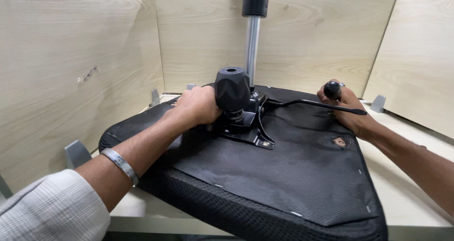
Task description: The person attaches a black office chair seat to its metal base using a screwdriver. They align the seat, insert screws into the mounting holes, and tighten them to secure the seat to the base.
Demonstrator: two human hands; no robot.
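1. Upside-down office chair seat (283, 175) fills most of my view. It lies flat on a light wood bench (406, 208), front edge hanging toward me, with wood panels (71, 56) close on the left, back and right.
2. The tilt mechanism plate (250, 127) sits mid-seat, with the gas lift column (252, 47) standing straight up behind it.
3. The big black tension knob (231, 88) is just right of my left hand (198, 107), which is curled against its base; can't tell if it's really gripping.
4. The lever (317, 104) runs long-ways to the right. My right hand (347, 109) is closed around it near the ball end (332, 89).
5. There's free room toward me; the side walls are tight.
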